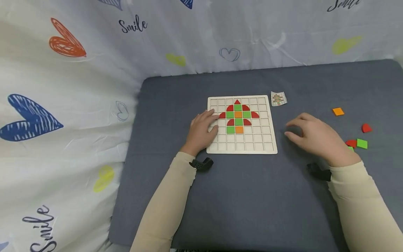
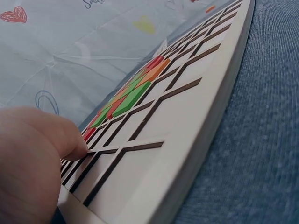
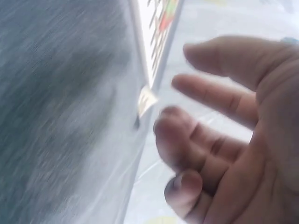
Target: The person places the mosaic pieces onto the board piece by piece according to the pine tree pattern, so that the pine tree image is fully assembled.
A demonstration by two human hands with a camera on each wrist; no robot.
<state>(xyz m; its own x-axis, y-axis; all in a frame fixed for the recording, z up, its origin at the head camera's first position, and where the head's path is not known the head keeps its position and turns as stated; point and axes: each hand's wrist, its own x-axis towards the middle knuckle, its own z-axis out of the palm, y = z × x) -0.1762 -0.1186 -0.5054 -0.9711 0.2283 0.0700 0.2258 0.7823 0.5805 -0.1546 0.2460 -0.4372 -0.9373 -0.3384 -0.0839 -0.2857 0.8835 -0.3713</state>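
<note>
A pale gridded board (image 1: 264, 141) lies flat on the table, with flat red, green and orange pieces set in its squares. At the top of the pattern is a red triangle (image 1: 237, 102); at its lower end, a green square (image 1: 231, 130) sits beside an orange square (image 1: 239, 130). My left hand (image 1: 201, 132) rests on the board's left edge, fingers extended; the left wrist view shows its thumb (image 2: 60, 135) over the grid. Right of the board, my right hand (image 1: 315, 136) hovers with loosely bent fingers. The right wrist view shows nothing between its thumb and fingers.
A small patterned card (image 1: 278, 99) lies by the board's upper right corner. Farther right are a loose orange square (image 1: 338, 111), a red piece (image 1: 366, 128), a green piece (image 1: 362, 143) and another red piece (image 1: 351, 143). A printed white curtain (image 1: 201, 38) hangs behind the table.
</note>
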